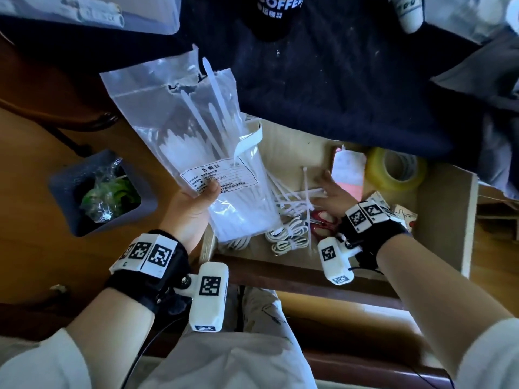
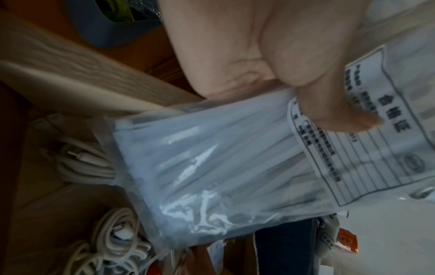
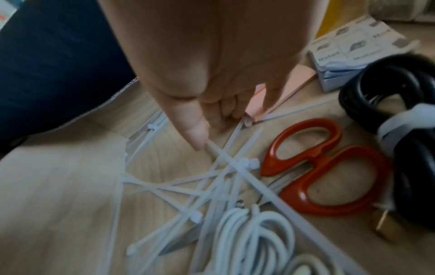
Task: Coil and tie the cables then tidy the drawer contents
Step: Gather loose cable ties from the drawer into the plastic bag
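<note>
My left hand (image 1: pixel 203 192) grips a clear plastic bag of white zip ties (image 1: pixel 193 130) above the drawer's left edge, its thumb (image 2: pixel 341 119) pressed on the bag's printed label. My right hand (image 1: pixel 327 189) reaches into the open wooden drawer (image 1: pixel 443 220), fingers extended down onto a scattered pile of loose zip ties (image 1: pixel 292 195). In the right wrist view the thumb (image 3: pixel 197 137) touches one tie of that pile (image 3: pixel 212 186). Coiled, tied white cables (image 1: pixel 289 238) lie at the drawer's front. A black coiled cable (image 3: pixel 400 130) bound with a white tie lies to the right.
Red-handled scissors (image 1: pixel 323 223) lie beside the ties. Yellow tape roll (image 1: pixel 396 169), pink sticky notes (image 1: pixel 348 175) and a notes pad (image 3: pixel 353 48) sit at the drawer's back right. Dark blue cloth (image 1: pixel 337 80) overhangs the drawer. A grey bin (image 1: pixel 104 192) stands left on the floor.
</note>
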A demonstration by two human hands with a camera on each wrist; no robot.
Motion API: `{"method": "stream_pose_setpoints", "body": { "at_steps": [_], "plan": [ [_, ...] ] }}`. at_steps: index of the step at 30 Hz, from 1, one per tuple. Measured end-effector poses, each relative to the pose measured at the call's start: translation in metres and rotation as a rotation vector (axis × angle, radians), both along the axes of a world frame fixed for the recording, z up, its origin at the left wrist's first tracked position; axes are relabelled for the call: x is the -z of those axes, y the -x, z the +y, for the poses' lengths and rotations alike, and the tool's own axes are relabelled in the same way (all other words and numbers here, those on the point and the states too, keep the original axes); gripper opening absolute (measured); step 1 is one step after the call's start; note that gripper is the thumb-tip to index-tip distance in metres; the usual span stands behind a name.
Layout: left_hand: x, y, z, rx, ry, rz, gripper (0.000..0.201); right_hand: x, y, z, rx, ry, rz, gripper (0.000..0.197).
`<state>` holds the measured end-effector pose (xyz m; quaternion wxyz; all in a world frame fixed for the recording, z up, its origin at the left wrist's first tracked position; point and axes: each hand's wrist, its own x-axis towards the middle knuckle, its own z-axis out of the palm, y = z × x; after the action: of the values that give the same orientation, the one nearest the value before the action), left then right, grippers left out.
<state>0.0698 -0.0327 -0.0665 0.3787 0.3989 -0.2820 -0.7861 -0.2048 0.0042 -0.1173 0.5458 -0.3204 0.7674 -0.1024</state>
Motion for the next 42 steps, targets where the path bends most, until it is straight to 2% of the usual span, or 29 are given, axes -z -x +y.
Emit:
{"method": "stream_pose_setpoints", "body": {
  "at_steps": [3, 5, 7, 10, 13, 15, 18, 20, 22, 24, 26, 28, 31, 34, 35, 39, 40, 42],
  "plan": [
    [0.0, -0.002, -0.001, 0.002, 0.02, -0.009, 0.067, 0.004, 0.003, -0.012, -0.348, 0.048, 0.326, 0.057],
    [0.0, 0.0, -0.001, -0.001, 0.038, -0.021, 0.064, 0.003, -0.006, -0.032, -0.4, 0.103, 0.403, 0.054],
    [0.003, 0.0, 0.0, -0.062, 0.047, -0.039, 0.065, 0.006, -0.022, -0.064, -0.422, 0.203, 0.47, 0.065],
    [0.007, 0.0, 0.001, -0.091, 0.041, -0.079, 0.06, 0.015, -0.046, -0.121, -0.586, 0.244, 0.559, 0.071],
    [0.01, -0.002, 0.003, -0.035, 0.033, -0.123, 0.051, 0.026, -0.053, -0.152, -0.636, 0.166, 0.473, 0.058],
    [0.01, 0.0, 0.003, -0.049, 0.049, -0.158, 0.044, 0.034, -0.046, -0.153, -0.702, 0.153, 0.509, 0.066],
    [0.008, -0.001, 0.003, -0.074, 0.021, -0.127, 0.04, 0.027, -0.048, -0.121, -0.821, 0.166, 0.496, 0.083],
    [0.007, -0.002, 0.002, -0.066, 0.007, -0.082, 0.043, 0.012, -0.053, -0.08, -0.943, 0.092, 0.336, 0.082],
    [0.001, -0.002, 0.003, -0.073, 0.0, -0.054, 0.055, -0.004, -0.051, -0.044, -0.975, 0.001, 0.202, 0.077],
    [-0.004, -0.001, 0.003, -0.09, -0.016, -0.042, 0.058, -0.017, -0.047, -0.04, -0.933, 0.027, 0.177, 0.073],
    [-0.007, -0.001, 0.003, -0.063, -0.007, -0.065, 0.048, -0.022, -0.048, -0.066, -0.849, 0.136, 0.226, 0.071],
    [-0.005, -0.001, 0.003, -0.038, -0.013, -0.11, 0.046, -0.029, -0.06, -0.098, -0.837, 0.265, 0.341, 0.07],
    [-0.001, 0.0, 0.004, -0.048, -0.012, -0.154, 0.047, -0.042, -0.081, -0.119, -0.895, 0.253, 0.462, 0.066],
    [0.001, 0.002, 0.003, -0.067, -0.032, -0.202, 0.051, -0.034, -0.087, -0.118, -0.926, 0.202, 0.477, 0.061],
    [0.0, 0.002, 0.003, -0.062, -0.019, -0.207, 0.051, -0.019, -0.086, -0.113, -0.939, 0.211, 0.472, 0.058],
    [0.0, 0.0, 0.003, -0.1, -0.001, -0.166, 0.06, 0.007, -0.06, -0.07, -1.271, 0.082, 0.491, 0.068],
    [0.0, -0.001, 0.003, -0.096, -0.008, -0.156, 0.058, 0.005, -0.049, -0.061, -1.29, 0.069, 0.461, 0.067],
    [0.001, -0.003, 0.003, -0.081, -0.026, -0.166, 0.05, -0.005, -0.03, -0.06, -1.13, 0.117, 0.452, 0.068]
  ]
}}
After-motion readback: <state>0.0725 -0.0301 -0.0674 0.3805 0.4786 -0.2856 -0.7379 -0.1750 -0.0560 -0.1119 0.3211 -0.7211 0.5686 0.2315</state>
